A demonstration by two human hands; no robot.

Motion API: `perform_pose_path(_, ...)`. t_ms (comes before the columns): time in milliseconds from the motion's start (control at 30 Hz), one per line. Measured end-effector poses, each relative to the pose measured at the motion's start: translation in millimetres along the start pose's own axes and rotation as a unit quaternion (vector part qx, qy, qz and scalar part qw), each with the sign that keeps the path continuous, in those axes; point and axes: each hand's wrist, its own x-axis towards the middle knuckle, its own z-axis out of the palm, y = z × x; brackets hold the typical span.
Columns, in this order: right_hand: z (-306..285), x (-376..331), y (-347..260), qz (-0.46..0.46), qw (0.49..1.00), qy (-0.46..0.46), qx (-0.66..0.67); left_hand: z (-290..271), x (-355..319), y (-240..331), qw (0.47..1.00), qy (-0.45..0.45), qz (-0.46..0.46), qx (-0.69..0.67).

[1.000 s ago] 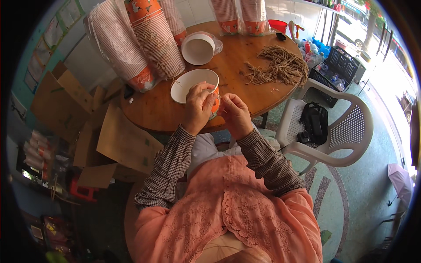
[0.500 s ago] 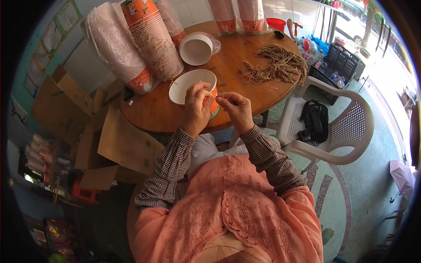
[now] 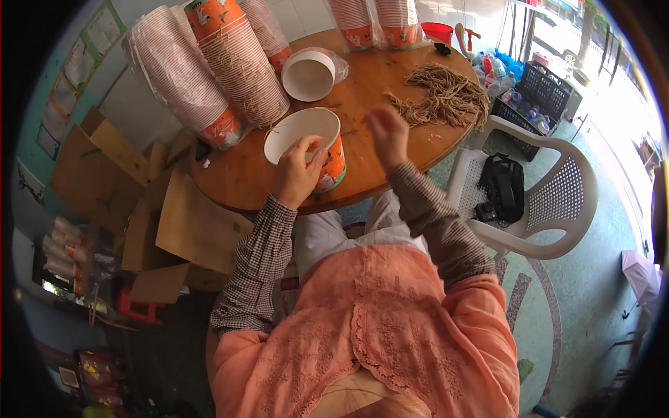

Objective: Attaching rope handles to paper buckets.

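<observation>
A large orange-and-white paper bucket (image 3: 333,166) stands near the front edge of the round wooden table, its white inside facing up. My left hand (image 3: 298,172) is closed at its near rim, fingers curled over the edge and thumb along the outer side. To the right of the bucket, my right hand (image 3: 389,132) is raised over the table and smeared by motion; its fingers cannot be made out. Beyond it lies a loose heap of tan twine cords (image 3: 446,97). A short piece of cord (image 3: 270,127) shows at the bucket's far-left rim.
Tall stacks of paper buckets (image 3: 181,76) in clear plastic stand at the back left. Another white bucket (image 3: 308,76) lies tipped behind mine. Open cardboard boxes (image 3: 202,223) are at left. A white plastic chair (image 3: 557,188) holding a black bag (image 3: 503,184) stands at right.
My right hand has left the bucket's rim and moved up and right toward the twine heap. My left hand has shifted slightly left and stays at the bucket.
</observation>
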Motion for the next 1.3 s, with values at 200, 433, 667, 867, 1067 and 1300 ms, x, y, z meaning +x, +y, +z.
perform_pose_path(200, 30.6, -71.4, -14.4, 0.290, 0.925, -0.043, 0.243, 7.9, 8.5, -8.8, 0.997, -0.067, -0.038, -0.023)
perform_pose_path(433, 34.7, -76.7, -17.5, 0.276, 0.922, -0.020, 0.271, 6.7, 14.3, -4.2, 0.985, -0.125, -0.082, 0.086)
perform_pose_path(667, 36.5, -76.9, -17.4, 0.270, 0.925, -0.037, 0.266, 5.1, 15.3, -5.5, 0.985, -0.133, -0.080, 0.075)
perform_pose_path(867, 42.9, -76.8, -17.4, 0.259, 0.937, -0.036, 0.232, 5.8, 15.7, -4.0, 0.981, -0.140, -0.100, 0.091)
perform_pose_path(1067, 43.5, -74.0, -17.4, 0.152, 0.983, -0.078, 0.065, 0.9, 17.0, -5.1, 0.977, -0.151, -0.085, 0.123)
perform_pose_path(1300, -6.7, -28.2, -19.8, -0.013, 0.961, -0.124, -0.248, -2.3, 7.1, -8.3, 0.992, -0.101, -0.057, 0.054)
